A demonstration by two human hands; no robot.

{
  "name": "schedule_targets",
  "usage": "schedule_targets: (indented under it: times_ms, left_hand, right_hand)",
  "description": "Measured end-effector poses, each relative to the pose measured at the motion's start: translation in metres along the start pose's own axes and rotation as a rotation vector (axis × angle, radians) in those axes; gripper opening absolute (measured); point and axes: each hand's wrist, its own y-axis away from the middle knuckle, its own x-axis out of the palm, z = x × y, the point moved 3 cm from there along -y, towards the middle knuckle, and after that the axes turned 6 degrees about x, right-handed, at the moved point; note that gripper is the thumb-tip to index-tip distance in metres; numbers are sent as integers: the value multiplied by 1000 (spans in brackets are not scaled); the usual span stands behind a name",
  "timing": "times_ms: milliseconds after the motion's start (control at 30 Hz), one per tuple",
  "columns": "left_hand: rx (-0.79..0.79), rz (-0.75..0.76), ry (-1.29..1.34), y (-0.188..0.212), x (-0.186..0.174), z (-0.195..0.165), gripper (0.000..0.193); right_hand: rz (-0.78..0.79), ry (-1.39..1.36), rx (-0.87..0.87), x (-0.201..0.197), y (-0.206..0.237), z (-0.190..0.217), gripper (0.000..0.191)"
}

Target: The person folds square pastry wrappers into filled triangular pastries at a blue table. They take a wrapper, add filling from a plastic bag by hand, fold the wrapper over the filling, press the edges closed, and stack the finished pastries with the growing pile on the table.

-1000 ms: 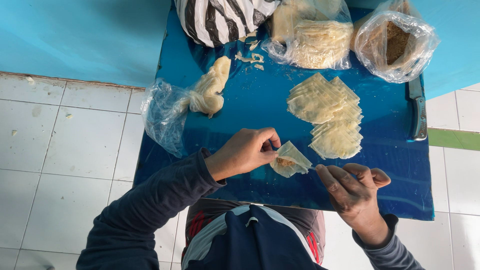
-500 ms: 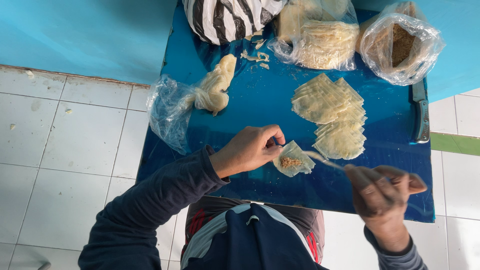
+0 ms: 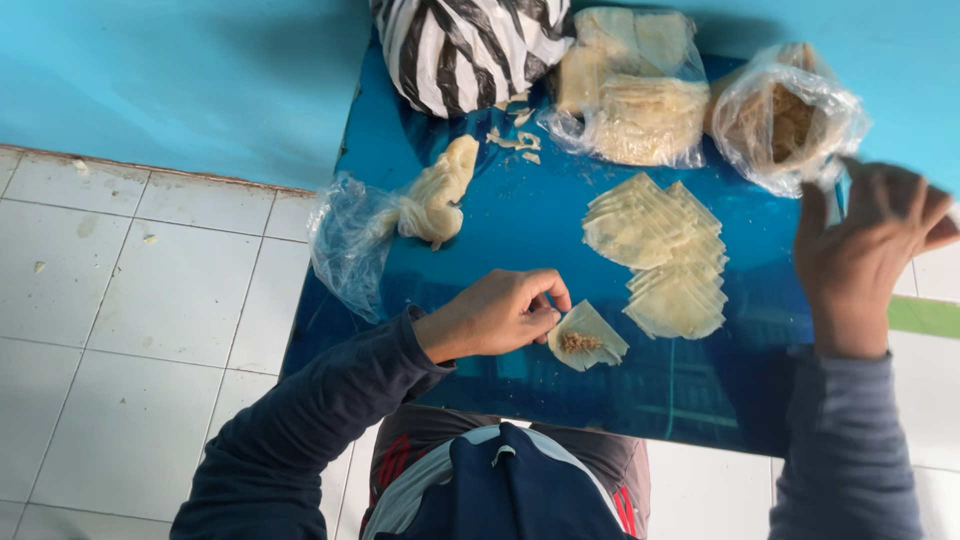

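Note:
My left hand (image 3: 495, 315) pinches the near corner of a pale triangular wrapper (image 3: 603, 328) lying on the blue table (image 3: 520, 235). A small heap of brown filling (image 3: 578, 343) sits on the wrapper. My right hand (image 3: 870, 250) is lifted above the table's right side, blurred, with its fingers pointing up. It hovers just below a clear bag of brown filling (image 3: 785, 115). Whether it holds anything is hidden at the frame edge. A fanned stack of wrappers (image 3: 660, 250) lies between the hands.
At the back stand a black-and-white striped bag (image 3: 470, 45) and a clear bag of more wrappers (image 3: 630, 100). A lump of dough in loose plastic (image 3: 435, 195) hangs at the table's left edge. White floor tiles (image 3: 150, 290) lie to the left.
My right hand has drawn away from the wrapper and risen to the right, toward the filling bag. The thin tool it held earlier is out of sight. My left hand stays on the wrapper.

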Motion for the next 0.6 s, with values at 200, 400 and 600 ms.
schedule_targets:
  times_ms: [200,400,600]
  left_hand:
    - [132,-14,-10,2,5,0,13]
    - [95,18,6,0,5,6,18]
    - [134,-18,-9,-2,11,5,17]
  right_hand:
    - [726,-717,-402,-50,25,103,34]
    - [809,-697,-407,-46,45,133,39]
    - [752,-654,-440,-37,57,130,38]
